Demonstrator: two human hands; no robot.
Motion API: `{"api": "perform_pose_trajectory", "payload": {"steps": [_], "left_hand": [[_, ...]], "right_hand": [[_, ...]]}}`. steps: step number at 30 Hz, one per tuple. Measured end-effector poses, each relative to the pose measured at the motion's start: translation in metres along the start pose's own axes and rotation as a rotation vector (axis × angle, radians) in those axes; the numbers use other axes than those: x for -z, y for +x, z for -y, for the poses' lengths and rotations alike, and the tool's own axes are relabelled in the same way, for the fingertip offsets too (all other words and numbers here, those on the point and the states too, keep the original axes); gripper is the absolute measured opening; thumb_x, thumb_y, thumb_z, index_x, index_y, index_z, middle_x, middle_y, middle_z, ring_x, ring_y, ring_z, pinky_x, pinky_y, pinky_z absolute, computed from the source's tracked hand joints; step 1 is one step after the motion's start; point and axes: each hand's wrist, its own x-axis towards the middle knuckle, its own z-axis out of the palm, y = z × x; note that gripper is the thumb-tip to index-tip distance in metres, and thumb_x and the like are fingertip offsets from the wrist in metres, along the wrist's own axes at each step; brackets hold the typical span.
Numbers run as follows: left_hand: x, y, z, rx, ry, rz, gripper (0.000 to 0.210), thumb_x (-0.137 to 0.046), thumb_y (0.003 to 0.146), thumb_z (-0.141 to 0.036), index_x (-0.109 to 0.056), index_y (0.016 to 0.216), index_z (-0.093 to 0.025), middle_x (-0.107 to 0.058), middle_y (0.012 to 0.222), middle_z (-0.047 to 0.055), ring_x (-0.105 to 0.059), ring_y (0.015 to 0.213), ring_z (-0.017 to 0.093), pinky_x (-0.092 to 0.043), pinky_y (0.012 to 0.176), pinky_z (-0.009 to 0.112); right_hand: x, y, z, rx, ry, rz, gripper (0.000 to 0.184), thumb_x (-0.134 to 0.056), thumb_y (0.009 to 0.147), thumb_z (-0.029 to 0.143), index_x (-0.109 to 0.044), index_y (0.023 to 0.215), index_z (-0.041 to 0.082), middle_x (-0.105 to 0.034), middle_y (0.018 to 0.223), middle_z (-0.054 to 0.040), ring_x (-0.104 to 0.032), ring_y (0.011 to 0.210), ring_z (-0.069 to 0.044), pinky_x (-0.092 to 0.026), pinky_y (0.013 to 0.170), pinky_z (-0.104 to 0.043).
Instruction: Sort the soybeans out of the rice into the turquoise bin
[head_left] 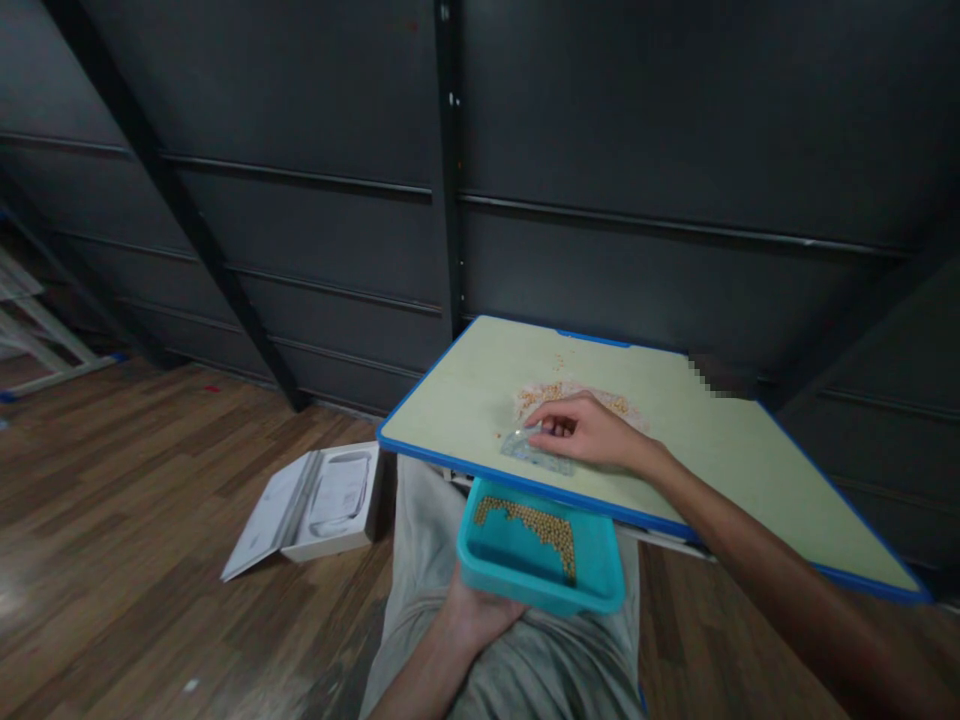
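Observation:
My left hand supports a turquoise plastic tray from below, over my lap and just under the table's front edge. Small round golden beads are gathered along the tray's far and right sides; the fingers beneath it are hidden. On the table, my right hand is curled in a pinch at a clear, flat plastic piece lying near the front edge. Just behind this hand, golden bits are scattered on a pinkish patch, partly covered by the hand.
The pale folding table has a blue rim. Left of my legs, an open white box with papers lies on the wooden floor. A dark panelled wall stands close behind the table. A white metal frame is at far left.

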Motion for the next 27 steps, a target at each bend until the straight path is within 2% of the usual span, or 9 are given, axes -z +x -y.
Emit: {"api": "perform_pose_trajectory", "payload": {"steps": [7, 11, 16, 21, 27], "left_hand": [[0.006, -0.002, -0.001, 0.011, 0.040, -0.014, 0.033, -0.090, 0.098, -0.048, -0.096, 0.126, -0.031, -0.091, 0.153, 0.009, -0.060, 0.174, 0.047, -0.045, 0.147, 0.068], [0.016, 0.001, 0.001, 0.010, 0.029, 0.011, 0.037, -0.093, 0.097, -0.046, -0.095, 0.130, -0.029, -0.092, 0.150, 0.010, -0.062, 0.173, 0.044, -0.044, 0.148, 0.066], [0.019, 0.000, 0.001, 0.018, -0.012, 0.011, 0.045, -0.091, 0.101, -0.047, -0.091, 0.141, -0.027, -0.089, 0.157, 0.012, -0.057, 0.178, 0.042, -0.044, 0.150, 0.065], [0.014, 0.000, 0.000, 0.015, 0.035, -0.008, 0.038, -0.094, 0.096, -0.045, -0.094, 0.132, -0.031, -0.089, 0.158, 0.009, -0.057, 0.177, 0.042, -0.045, 0.149, 0.063], [0.012, -0.001, -0.001, 0.001, 0.079, -0.010, 0.031, -0.096, 0.093, -0.048, -0.096, 0.119, -0.030, -0.090, 0.155, 0.008, -0.059, 0.175, 0.043, -0.040, 0.151, 0.066]], "right_hand": [[0.008, 0.004, -0.009, 0.007, -0.162, -0.113, 0.021, -0.082, 0.102, 0.026, -0.096, 0.118, 0.022, -0.083, 0.086, -0.0038, -0.066, 0.072, -0.018, -0.050, 0.074, -0.033], [0.015, 0.005, -0.012, -0.023, -0.253, -0.158, 0.024, -0.079, 0.103, 0.025, -0.096, 0.120, 0.023, -0.084, 0.087, -0.0046, -0.068, 0.073, -0.019, -0.048, 0.074, -0.035], [0.021, 0.005, -0.017, -0.033, -0.338, -0.212, 0.023, -0.078, 0.105, 0.028, -0.096, 0.119, 0.024, -0.084, 0.086, -0.0052, -0.069, 0.074, -0.021, -0.047, 0.075, -0.036], [0.025, 0.004, -0.017, -0.019, -0.401, -0.277, 0.024, -0.076, 0.109, 0.033, -0.096, 0.119, 0.024, -0.087, 0.090, -0.0077, -0.068, 0.075, -0.022, -0.047, 0.076, -0.037], [0.028, 0.003, -0.017, 0.024, -0.438, -0.319, 0.026, -0.073, 0.111, 0.033, -0.095, 0.118, 0.023, -0.090, 0.098, -0.0097, -0.070, 0.077, -0.023, -0.051, 0.080, -0.038]]}}
